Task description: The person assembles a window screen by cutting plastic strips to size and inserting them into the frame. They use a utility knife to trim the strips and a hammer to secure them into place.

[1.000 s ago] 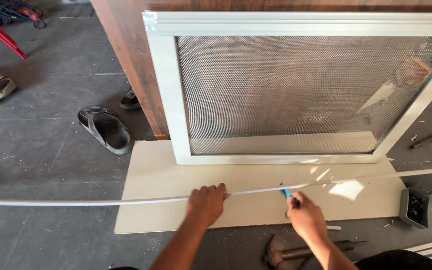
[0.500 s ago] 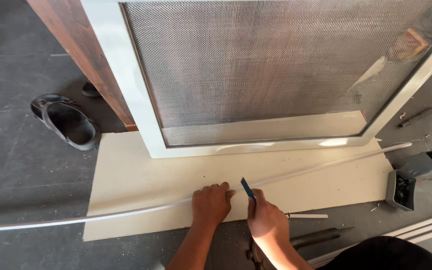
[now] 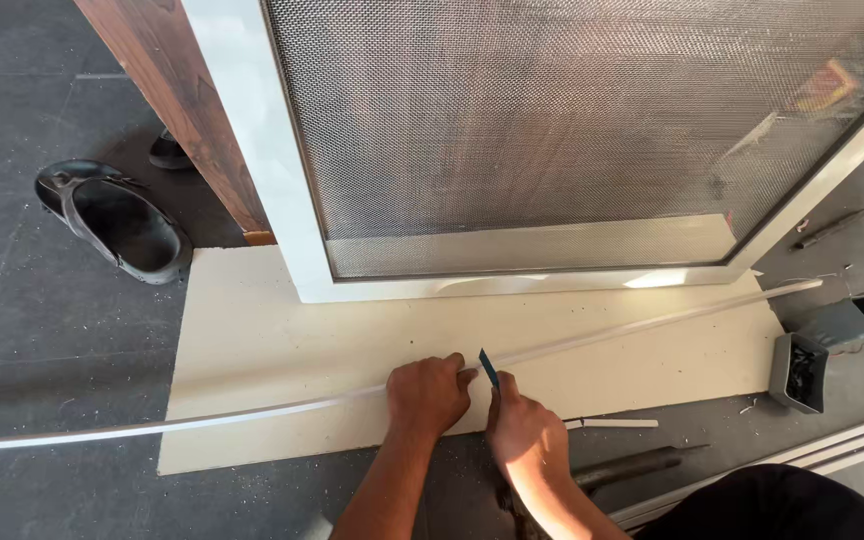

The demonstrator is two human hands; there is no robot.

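Dark fabric, the person's own clothing (image 3: 782,505), fills the near right corner, and both forearms reach forward from there. The right hand (image 3: 524,432) has its fingers clenched around a small blue-handled tool (image 3: 489,368), whose tip stands up just beside the left hand and touches the long strip. The left hand (image 3: 426,395) lies palm down with its fingers (image 3: 452,365) curled over and pressing that thin white strip (image 3: 252,412) onto the board. The strip is long and slender; it runs from the far left edge of the view, under the left hand, and on up to the right, ending near the grey box. It rests on a pale flat board (image 3: 282,340) that lies on the dark grey floor (image 3: 42,350).

Just right of the right hand a short white offcut (image 3: 617,423) lies at the board's near edge, and beside it a dark tool handle (image 3: 632,466) rests on the floor (its head is hidden by the arm). Pale metal rails (image 3: 832,450) run along the floor at the near right. Farther right stands a small grey open box (image 3: 797,370).

Beyond the hands a white-framed mesh screen (image 3: 282,180) stands upright on the board, leaning against a brown wooden panel (image 3: 177,100). To the left, well apart from the hands, a black sandal (image 3: 117,220) lies on the floor, and another dark shoe (image 3: 167,152) shows partly behind the panel.
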